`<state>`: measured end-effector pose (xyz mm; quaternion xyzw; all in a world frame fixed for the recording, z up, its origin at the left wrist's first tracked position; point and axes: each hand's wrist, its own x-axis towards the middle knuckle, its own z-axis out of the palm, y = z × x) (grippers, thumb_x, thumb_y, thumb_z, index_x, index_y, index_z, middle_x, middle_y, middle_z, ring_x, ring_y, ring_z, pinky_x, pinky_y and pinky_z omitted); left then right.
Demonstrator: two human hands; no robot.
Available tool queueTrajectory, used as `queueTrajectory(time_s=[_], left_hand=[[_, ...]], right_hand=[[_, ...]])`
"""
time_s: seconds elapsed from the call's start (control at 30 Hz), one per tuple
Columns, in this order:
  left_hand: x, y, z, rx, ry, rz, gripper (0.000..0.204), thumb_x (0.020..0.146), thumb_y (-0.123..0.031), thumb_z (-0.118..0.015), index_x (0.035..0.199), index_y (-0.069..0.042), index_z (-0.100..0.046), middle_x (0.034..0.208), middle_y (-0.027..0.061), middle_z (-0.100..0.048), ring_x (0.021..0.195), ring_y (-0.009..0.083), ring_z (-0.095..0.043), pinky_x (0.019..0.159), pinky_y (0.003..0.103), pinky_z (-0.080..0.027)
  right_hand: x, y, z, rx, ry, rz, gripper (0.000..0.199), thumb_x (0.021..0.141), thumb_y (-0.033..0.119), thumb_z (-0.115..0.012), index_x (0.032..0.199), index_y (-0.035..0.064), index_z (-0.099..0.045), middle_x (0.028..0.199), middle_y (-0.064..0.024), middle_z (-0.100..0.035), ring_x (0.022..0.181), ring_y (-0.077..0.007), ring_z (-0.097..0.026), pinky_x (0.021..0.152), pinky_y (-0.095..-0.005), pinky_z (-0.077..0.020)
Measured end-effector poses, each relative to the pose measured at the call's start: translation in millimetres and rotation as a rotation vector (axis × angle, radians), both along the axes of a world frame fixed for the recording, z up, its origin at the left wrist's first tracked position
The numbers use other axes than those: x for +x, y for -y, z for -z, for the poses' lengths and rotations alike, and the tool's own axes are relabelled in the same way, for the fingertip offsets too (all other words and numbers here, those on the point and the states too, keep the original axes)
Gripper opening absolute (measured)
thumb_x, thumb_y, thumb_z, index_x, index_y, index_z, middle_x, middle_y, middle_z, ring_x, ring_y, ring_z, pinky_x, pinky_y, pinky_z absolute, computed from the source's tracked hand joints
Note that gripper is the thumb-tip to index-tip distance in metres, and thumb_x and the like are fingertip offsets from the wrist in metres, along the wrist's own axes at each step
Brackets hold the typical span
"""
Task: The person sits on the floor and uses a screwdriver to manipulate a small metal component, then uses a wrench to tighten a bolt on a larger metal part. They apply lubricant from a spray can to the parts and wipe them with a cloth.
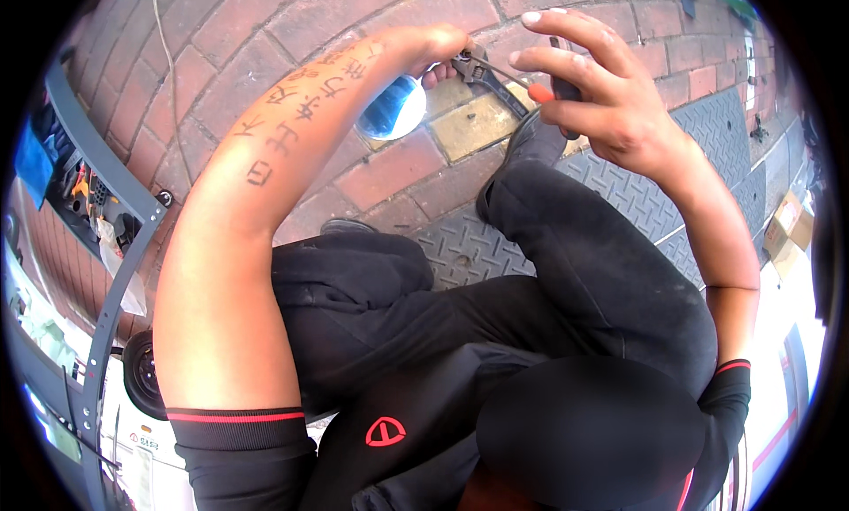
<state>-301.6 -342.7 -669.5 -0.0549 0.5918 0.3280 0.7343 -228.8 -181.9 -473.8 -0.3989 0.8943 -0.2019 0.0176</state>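
Note:
My left hand [439, 49] is closed at the far middle, low over the brick paving, its fingers curled round something mostly hidden. At its fingertips is the head of a dark adjustable wrench [502, 90], whose handle slants toward my shoe. My right hand [610, 100] grips the black and orange handle of a screwdriver [541, 92], with two fingers stretched out past it. The screwdriver's thin shaft points left to the small dark part at my left fingers. Beneath my left forearm lies a round, shiny blue and white object [392, 111], partly covered by the arm.
Grey tread plates [469, 250] lie under and beside my bent legs. A grey metal frame [106, 157] with tools behind it stands at the left, near a small black wheel [141, 374]. Cardboard boxes [787, 228] sit at the right. A thin cable [164, 51] crosses the bricks.

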Motion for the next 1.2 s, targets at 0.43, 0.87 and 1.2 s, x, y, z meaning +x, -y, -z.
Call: queueTrajectory(time_s=[0.43, 0.87, 1.2], left_hand=[[-22.0, 0.3, -6.0, -0.005, -0.044, -0.135, 0.040, 0.096, -0.042, -0.052, 0.082, -0.005, -0.053, 0.067, -0.0003, -0.046, 0.048, 0.0080, -0.040, 0.039, 0.024, -0.033], [-88.2, 60.9, -68.6, 0.042, -0.340, -0.629, 0.021, 0.090, -0.029, -0.060, 0.086, -0.008, -0.058, 0.064, 0.0010, -0.049, 0.047, 0.0097, -0.039, 0.040, 0.027, -0.031], [-86.1, 122.5, -184.3, 0.191, -0.385, -0.811, 0.028, 0.098, -0.029, -0.054, 0.107, -0.002, -0.059, 0.073, -0.0019, -0.048, 0.056, 0.0051, -0.037, 0.047, 0.021, -0.029]], right_hand=[[0.8, -28.7, 5.8, -0.190, -0.090, 0.307, 0.013, 0.070, 0.001, -0.073, 0.078, 0.0086, -0.068, 0.105, -0.0115, -0.060, 0.109, -0.0348, -0.054, 0.082, -0.0406, -0.0478], [-6.0, -20.9, 2.3, -0.396, -0.277, 0.449, 0.011, 0.077, -0.002, -0.069, 0.075, 0.0088, -0.070, 0.087, -0.0067, -0.058, 0.092, -0.0267, -0.055, 0.055, -0.0275, -0.0429], [43.3, -9.8, 109.7, -0.956, 0.993, 1.162, 0.024, 0.086, -0.006, -0.052, 0.103, 0.0021, -0.067, 0.101, -0.0081, -0.069, 0.097, -0.0154, -0.064, 0.090, -0.0278, -0.0504]])
